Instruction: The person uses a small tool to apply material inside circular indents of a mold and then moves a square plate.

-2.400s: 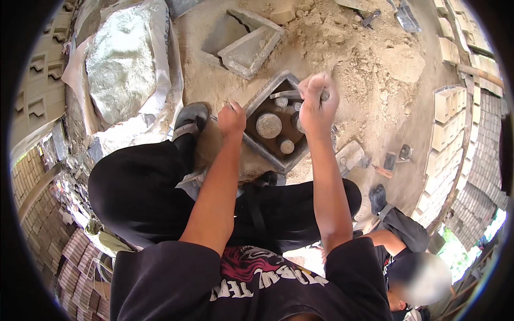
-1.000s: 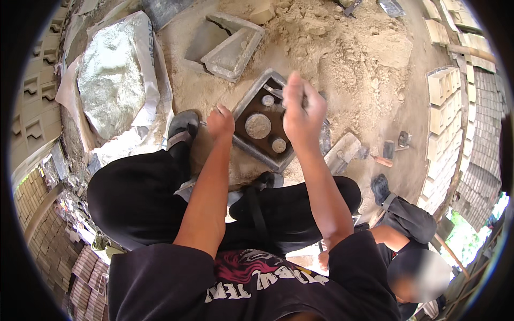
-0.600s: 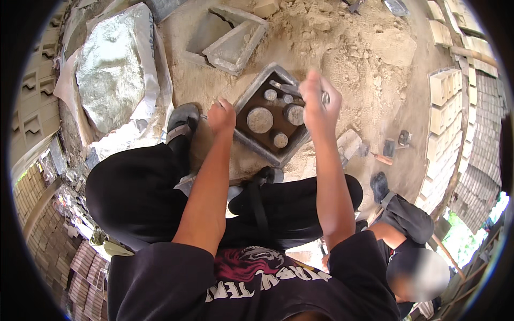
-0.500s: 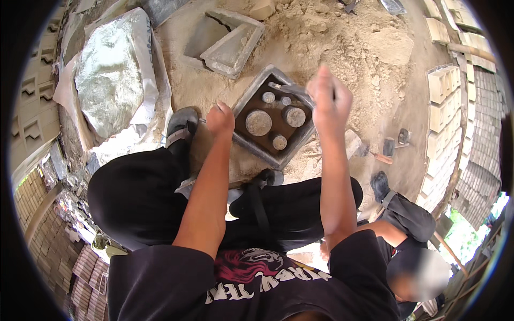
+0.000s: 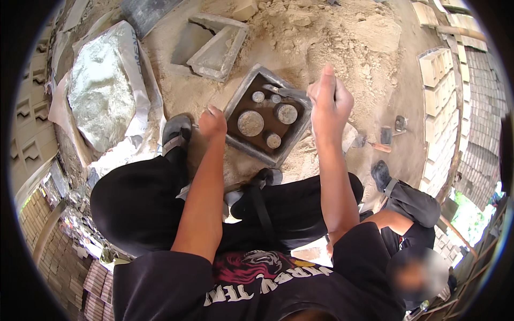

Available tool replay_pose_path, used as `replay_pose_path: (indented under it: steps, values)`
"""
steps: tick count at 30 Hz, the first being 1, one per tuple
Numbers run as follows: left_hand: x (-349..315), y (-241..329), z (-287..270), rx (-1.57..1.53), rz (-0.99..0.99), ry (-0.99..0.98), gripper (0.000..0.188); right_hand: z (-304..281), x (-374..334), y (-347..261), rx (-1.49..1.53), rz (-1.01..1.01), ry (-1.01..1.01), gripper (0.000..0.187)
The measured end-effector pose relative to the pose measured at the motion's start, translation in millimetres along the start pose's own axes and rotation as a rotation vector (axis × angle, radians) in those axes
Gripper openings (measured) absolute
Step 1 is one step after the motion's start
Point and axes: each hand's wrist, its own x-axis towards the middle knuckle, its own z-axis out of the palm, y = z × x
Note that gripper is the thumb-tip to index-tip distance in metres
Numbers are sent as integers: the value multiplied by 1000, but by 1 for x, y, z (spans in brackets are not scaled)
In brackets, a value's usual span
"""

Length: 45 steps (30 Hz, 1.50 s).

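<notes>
A square grey mould frame (image 5: 247, 148) lies tilted on the sandy ground in front of me. Inside it are dark, smooth filling and several pale round plugs, the biggest a disc (image 5: 250, 123) on the left. My right hand (image 5: 331, 101) is closed at the frame's right side, thumb up, around a narrow metal trowel (image 5: 289, 92). Its blade reaches over the frame's far right edge, above the small plugs; the handle is hidden in my fist. My left hand (image 5: 212, 123) is a closed fist just left of the frame, and what it holds, if anything, is hidden.
An open sack of whitish powder (image 5: 101, 85) stands at the left. Beyond the mould lie a grey angular frame (image 5: 222, 53) and loose sand (image 5: 321, 43). A wooden-handled tool (image 5: 380, 146) lies at the right, near a seated person's shoe (image 5: 380, 175). Stacked pale blocks (image 5: 441, 101) line the right side.
The view has shifted, so the mould sits slightly farther left. My right hand and the trowel blade have moved a little to the right over the mould. My left hand stays closed beside it.
</notes>
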Motion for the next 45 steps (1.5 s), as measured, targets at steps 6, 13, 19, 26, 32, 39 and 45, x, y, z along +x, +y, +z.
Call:
replay_pose_path:
  steps: [6,13,19,26,32,39,45]
  values:
    - [-6,8,0,3,26,-25,48,-13,0,16,-78,-25,89,49]
    - [-4,7,0,44,53,0,48,-25,-12,18,-110,-44,127,51]
    - [-5,8,-5,35,29,8,51,-35,-30,8,-29,-69,116,49]
    - [1,-2,-3,9,21,-11,51,-46,-31,6,-56,-185,155,49]
    - [1,1,-3,19,14,-30,51,-51,-27,8,-52,-123,151,47]
    - [-1,-1,-2,11,56,-46,51,-55,-24,17,-14,-75,185,48]
    - [-1,-6,4,4,75,-50,49,-56,-22,33,161,-61,-8,48]
